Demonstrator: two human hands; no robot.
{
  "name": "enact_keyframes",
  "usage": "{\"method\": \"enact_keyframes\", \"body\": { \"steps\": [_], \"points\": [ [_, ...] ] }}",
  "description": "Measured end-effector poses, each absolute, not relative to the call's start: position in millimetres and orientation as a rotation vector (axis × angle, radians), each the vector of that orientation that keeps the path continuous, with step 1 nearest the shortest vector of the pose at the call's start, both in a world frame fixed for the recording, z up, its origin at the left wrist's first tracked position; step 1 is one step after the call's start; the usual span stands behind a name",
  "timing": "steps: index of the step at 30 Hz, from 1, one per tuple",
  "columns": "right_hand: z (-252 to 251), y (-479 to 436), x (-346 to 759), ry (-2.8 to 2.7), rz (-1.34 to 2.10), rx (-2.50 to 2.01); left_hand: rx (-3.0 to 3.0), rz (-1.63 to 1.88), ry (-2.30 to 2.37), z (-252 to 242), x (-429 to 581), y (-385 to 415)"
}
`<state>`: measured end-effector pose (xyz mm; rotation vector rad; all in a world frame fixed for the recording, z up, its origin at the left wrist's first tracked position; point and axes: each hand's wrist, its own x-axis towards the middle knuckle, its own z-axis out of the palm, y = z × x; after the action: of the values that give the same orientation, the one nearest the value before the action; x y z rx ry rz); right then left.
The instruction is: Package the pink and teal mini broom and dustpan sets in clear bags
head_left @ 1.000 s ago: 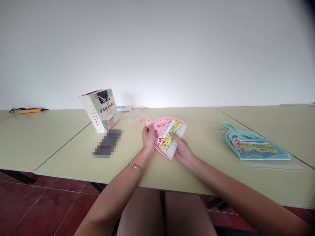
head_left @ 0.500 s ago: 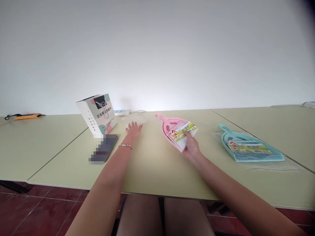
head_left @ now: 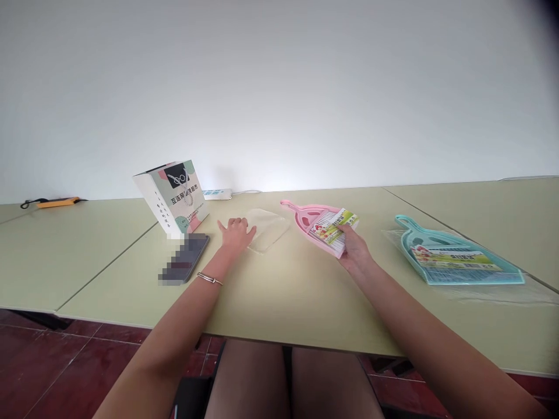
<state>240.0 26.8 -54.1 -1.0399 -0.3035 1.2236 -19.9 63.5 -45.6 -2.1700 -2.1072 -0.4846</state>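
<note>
Because mostly under the pink dustpan [head_left: 315, 220], right fingers [head_left: 348, 233] barely visible.

The right hand [head_left: 356, 249] is holding a pink dustpan [head_left: 320, 217] by its wide end, the thumb pressing on a printed card label [head_left: 335, 231] across the nested brush [head_left: 326, 242]. The left hand [head_left: 236, 234] is resting at the left edge of a clear plastic bag [head_left: 268, 228]. A paper carrier bag [head_left: 187, 198] is standing farther left, a smartphone [head_left: 197, 254] is lying just in front of it, and a wrapped teal dustpan [head_left: 478, 276] is lying at the far right.
</note>
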Motion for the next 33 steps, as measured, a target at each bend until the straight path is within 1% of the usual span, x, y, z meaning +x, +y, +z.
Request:
{"method": "enact_keyframes", "body": {
  "steps": [5,7,13,17,22,25,29,33],
  "points": [
    [-47,21,237,-0.392,1.312,-1.099,-2.327,-0.307,-2.139,-46,-2,62],
    [-46,19,237,-0.462,1.352,-1.127,-2.331,-0.312,-2.182,-48,-3,62],
    [-46,10,230,-0.67,1.372,-1.211,-2.301,-0.502,-2.128,-41,1,46],
    [-46,4,220,-0.587,1.396,-1.166,-2.379,-0.703,-1.921,-34,17,23],
    [-44,-1,209,-0.459,1.402,-0.987,-2.398,-0.724,-1.786,-31,29,3],
    [-43,-7,203,-0.538,1.468,-0.95,-2.358,-0.781,-1.731,-30,32,1],
    [-44,-16,193,-0.622,1.586,-0.916,-2.414,-0.875,-1.53,-31,36,0],
    [-45,-18,187,-0.496,1.552,-0.835,-2.511,-0.944,-1.375,-31,35,-4]
  ]
}}
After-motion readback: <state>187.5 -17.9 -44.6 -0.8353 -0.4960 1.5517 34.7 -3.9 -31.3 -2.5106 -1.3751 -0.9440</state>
